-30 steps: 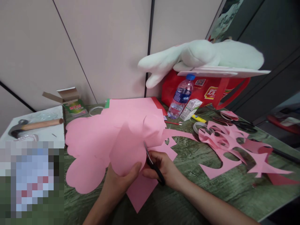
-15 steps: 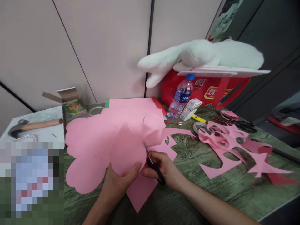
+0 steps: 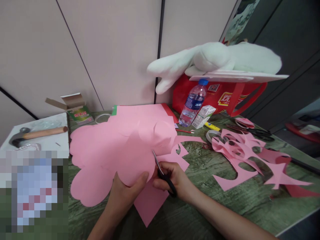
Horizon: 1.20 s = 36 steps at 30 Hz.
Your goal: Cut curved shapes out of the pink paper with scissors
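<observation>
Trimming paper with scissors, a person sits or stands at a green, wood-grained table (image 3: pixel 200 163), both bare hands at the near middle, as I see it from where I stand. The left hand (image 3: pixel 130 191) pinches a rounded pink piece (image 3: pixel 136 165): its thumb lies flat on top near the lower right edge, and the other fingers are mostly hidden underneath. The right hand (image 3: pixel 173 176) is curled around the black handles of the scissors (image 3: pixel 165 178), whose tip points to the far left along the right edge of the piece; I cannot tell how wide the blades are spread. The held piece is over the near side of a spread of pink sheets (image 3: pixel 92 143), some with scalloped edges, and a pointed pink corner (image 3: pixel 150 210) shows below it. Right of the hands lie curved pink offcuts (image 3: pixel 235 181). For a smooth curve, it seems best to let the left hand turn the paper while the right hand stays steady, taking long, easy strokes. The left thumb should sit well back from the blade, and the edge is better lifted off the sheets beneath, since a low tip could nick them.
</observation>
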Tool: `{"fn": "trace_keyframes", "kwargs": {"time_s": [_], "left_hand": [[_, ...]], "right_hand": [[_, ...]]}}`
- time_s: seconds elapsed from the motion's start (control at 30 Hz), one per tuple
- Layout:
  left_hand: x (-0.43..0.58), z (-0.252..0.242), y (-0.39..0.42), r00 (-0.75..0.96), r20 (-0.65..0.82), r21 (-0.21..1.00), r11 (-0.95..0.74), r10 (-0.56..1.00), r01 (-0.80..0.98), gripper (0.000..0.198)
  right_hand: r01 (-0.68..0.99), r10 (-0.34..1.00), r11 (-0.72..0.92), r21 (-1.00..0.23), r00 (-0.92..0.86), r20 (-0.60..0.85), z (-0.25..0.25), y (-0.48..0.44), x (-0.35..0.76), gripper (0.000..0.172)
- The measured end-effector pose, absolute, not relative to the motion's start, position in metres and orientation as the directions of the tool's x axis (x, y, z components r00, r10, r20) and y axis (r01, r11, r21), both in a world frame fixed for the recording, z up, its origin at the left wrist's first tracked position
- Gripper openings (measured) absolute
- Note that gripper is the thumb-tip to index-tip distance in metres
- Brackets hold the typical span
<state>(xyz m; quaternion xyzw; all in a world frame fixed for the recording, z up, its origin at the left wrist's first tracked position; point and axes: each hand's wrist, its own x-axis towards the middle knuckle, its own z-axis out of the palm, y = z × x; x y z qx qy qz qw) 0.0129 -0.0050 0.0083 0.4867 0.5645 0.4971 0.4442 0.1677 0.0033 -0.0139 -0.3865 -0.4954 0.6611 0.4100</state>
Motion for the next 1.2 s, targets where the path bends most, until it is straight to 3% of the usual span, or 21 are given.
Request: {"fn": "trace_keyframes", "kwargs": {"time_s": [0.47,0.73,0.9,1.0,1.2], "left_hand": [[0.013,0.012,-0.004,-0.107,-0.043,0.999,0.046,0.993,0.028,0.017],[0.005,-0.003,0.000,-0.045,-0.063,0.998,0.062,0.997,-0.008,0.027],[0.010,0.002,-0.002,-0.001,0.009,0.990,-0.009,1.000,0.138,0.046],[0.018,0.012,-0.006,0.042,0.011,0.978,-0.019,0.999,0.207,0.043],[0.019,0.015,-0.007,-0.100,-0.088,0.953,0.113,0.991,0.282,0.042]], "right_hand": [[-0.087,0.929,-0.155,-0.984,-0.351,-0.115,-0.017,0.003,0.169,0.048],[-0.105,0.917,-0.214,-0.971,-0.363,-0.163,-0.016,0.003,0.169,0.044],[-0.142,0.923,-0.199,-0.970,-0.359,-0.137,-0.018,0.001,0.168,0.046],[-0.165,0.922,-0.173,-0.971,-0.373,-0.100,-0.020,0.001,0.167,0.046],[-0.128,0.918,-0.192,-0.973,-0.375,-0.132,-0.019,0.002,0.168,0.045]]}}
